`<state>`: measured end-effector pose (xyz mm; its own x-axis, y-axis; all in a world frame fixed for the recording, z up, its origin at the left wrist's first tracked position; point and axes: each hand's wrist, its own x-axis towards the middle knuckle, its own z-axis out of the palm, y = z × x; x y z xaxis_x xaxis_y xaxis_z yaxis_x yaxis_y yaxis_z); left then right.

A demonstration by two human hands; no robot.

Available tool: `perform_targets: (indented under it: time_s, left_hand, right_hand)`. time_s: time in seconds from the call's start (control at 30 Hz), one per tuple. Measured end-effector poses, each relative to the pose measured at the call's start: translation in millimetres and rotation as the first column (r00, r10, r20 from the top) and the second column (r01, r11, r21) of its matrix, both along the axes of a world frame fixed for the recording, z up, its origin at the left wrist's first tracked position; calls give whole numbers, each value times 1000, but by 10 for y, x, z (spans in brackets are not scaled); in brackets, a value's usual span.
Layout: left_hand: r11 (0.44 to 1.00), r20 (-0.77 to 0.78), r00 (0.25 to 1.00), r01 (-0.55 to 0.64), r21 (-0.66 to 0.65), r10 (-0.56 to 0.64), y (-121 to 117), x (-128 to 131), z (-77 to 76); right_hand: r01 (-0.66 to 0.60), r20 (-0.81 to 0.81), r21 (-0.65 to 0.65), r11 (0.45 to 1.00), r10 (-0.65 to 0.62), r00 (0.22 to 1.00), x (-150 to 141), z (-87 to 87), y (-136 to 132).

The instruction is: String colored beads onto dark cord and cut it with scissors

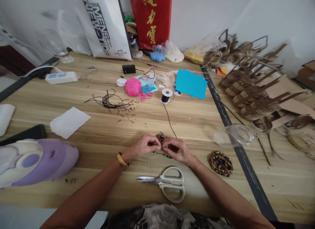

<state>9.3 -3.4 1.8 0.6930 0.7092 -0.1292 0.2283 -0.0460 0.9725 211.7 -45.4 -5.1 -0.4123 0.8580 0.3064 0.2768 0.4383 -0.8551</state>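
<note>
Patterned clothing (157,217) in grey and black fills the bottom edge of your view, and pale-handled scissors (157,181) lie just beyond it on the wood-grain tabletop (197,120). Past them, your left hand (142,147) and right hand (180,150) nearly meet, each with thumb and finger pinched closed on the beaded string (167,156), which shows just below your fingertips, near a small bead cluster (160,136). To your right rests a coil of colourful beads (220,163), near the dark strip (248,170) crossing the wood. Farther back you have a cord spool (166,95), pink yarn (133,87), blue sheets (191,83) and loose black cords (113,106). Woven baskets (257,99) crowd your right; a printed white bag (105,28) and a red panel (157,18) stand before the pale wall (197,15)
</note>
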Motion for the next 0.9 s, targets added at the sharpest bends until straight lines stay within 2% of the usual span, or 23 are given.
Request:
perform_targets:
  time_s: [0.9]
  left_hand:
    - [1000, -9, 1000, 16, 9, -16, 6, -2, -7]
  right_hand:
    - [-14, -18, 17, 1000, 15, 1000, 0, -14, 10]
